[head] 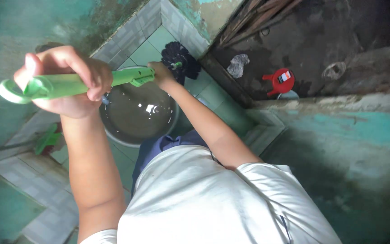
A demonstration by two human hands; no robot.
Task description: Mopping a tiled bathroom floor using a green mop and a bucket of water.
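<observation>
left hand (66, 81) gripped the green mop handle (75, 83) near its top; right hand (162, 74) clasped it lower, above the water-filled basin (138, 113).

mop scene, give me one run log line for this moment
left hand grips green mop handle top | right hand grips lower | dark mop head on tiled floor | water basin below

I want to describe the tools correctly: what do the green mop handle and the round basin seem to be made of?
Mop handle: probably plastic or plastic-coated; uniform bright green, smooth, moulded loop at its end. Basin: unclear, perhaps metal or grey plastic; thin pale rim, murky water with glints hides the inside.
</observation>
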